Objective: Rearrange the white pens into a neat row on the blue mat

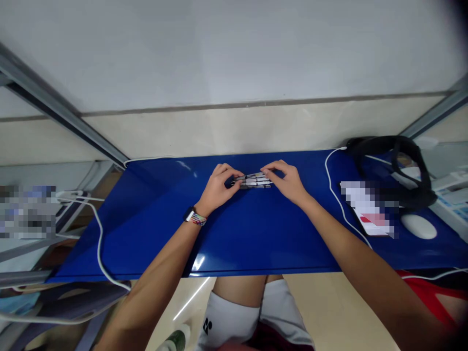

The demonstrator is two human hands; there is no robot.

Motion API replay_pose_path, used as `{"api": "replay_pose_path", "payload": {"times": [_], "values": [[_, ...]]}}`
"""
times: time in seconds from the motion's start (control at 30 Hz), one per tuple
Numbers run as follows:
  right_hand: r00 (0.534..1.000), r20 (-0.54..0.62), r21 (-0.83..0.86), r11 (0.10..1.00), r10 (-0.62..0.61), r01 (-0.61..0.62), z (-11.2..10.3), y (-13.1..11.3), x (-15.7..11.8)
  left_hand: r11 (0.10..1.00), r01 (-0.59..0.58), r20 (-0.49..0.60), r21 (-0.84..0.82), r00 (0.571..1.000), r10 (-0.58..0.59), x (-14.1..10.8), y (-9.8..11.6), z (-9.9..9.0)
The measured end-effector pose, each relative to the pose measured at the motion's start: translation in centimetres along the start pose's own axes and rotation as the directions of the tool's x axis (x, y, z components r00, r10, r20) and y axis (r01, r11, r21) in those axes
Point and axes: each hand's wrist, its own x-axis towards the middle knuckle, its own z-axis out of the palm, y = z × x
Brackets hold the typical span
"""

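Several slim pens [254, 181] with white and dark barrels lie side by side on the blue table [234, 234], pointing left to right. At their left ends is my left hand [221, 185], its thumb and index finger closed on them. My right hand [285, 180] pinches the upper right end of the group between thumb and fingertips. A watch with a patterned band sits on my left wrist.
On the table's right lie a phone [367, 209], a white mouse [419, 226], a black headset-like strap [420, 165] and a white cable [334, 187]. A pale wall stands behind; another cable hangs at the left.
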Motion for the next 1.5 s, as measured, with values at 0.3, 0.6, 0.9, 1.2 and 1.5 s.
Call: {"api": "replay_pose_path", "payload": {"times": [0.3, 0.6, 0.9, 1.2, 1.5], "values": [[0.946, 0.023, 0.45, 0.842, 0.322, -0.297, -0.2, 0.5, 0.7, 0.992, 0.039, -0.113, -0.119, 0.992, -0.052, 0.1, 0.0, 0.0], [0.95, 0.011, 0.448, 0.847, 0.313, -0.285, -0.3, 0.4, 0.7, 0.91, 0.242, -0.032, -0.336, 0.963, -0.268, 0.3, -0.1, 0.0], [0.956, 0.04, 0.453, 0.848, 0.29, -0.276, 0.0, 0.0, 0.5, 0.856, 0.354, -0.002, -0.377, 0.924, -0.382, 0.3, -0.3, 0.3], [0.937, 0.026, 0.497, 0.809, 0.347, -0.313, -0.1, 1.1, 0.7, 0.848, 0.328, 0.026, -0.416, 0.937, -0.349, 0.2, -0.8, 0.6], [0.931, 0.026, 0.524, 0.789, 0.363, -0.322, -0.1, 1.2, 0.7, 0.798, 0.305, 0.009, -0.52, 0.936, -0.353, 0.3, -1.3, 0.3]]}}
